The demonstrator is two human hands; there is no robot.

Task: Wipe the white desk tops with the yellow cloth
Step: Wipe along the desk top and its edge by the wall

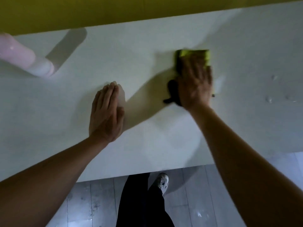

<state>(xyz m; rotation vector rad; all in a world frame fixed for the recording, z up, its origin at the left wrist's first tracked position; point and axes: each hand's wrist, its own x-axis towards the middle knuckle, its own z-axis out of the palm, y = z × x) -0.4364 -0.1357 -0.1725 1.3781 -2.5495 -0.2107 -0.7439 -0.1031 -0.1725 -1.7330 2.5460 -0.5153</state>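
The right hand point(195, 82) lies flat on the yellow cloth point(193, 54), fingers straight and spread a little, pressing it onto the white desk top point(147, 51). Only the far edge and left side of the cloth show past the fingertips; the rest is under the palm, and the outline there is smeared by blur. A dark shadow sits under the thumb side of this hand, toward 8 o'clock from it.

The left hand point(106, 112) rests palm down on the bare desk top at about 8 o'clock from the right hand, well apart from it. Its fingers are straight and held close together, pointing toward 12 o'clock, and it holds nothing.

At 10 o'clock from the left hand, near the left edge of the view, a pale pink bottle-like object point(24, 58) lies tilted on the desk; it is too blurred to name more closely. At 3 o'clock from the right hand a few water droplets point(270, 99) glint on the surface.

Along the desk's far edge at 12 o'clock runs a yellow panel point(114, 10). At 6 o'clock, below the near edge, are grey floor planks point(205, 202), a dark trouser leg point(141, 202) and a pale sneaker point(163, 182).
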